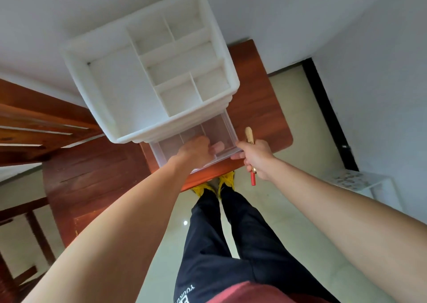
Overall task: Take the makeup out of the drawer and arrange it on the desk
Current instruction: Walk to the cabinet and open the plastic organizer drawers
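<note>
Inside the open clear drawer (219,129), the left hand (196,151) curls, its grasp unclear, while the right hand (256,159) grips makeup sticks (249,135).

Domestic room — small reddish wooden desk (254,99) set against a plain white wall (69,14), white plastic cosmetics organiser (104,90) on top. Glossy pale floor tiles (288,108), wooden furniture (34,122) alongside, dark door frame (328,113).

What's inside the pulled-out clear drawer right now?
The clear drawer shows dividers and bare-looking back compartments. The left hand reaches in and covers the front part, so anything under its fingers is hidden.
</note>
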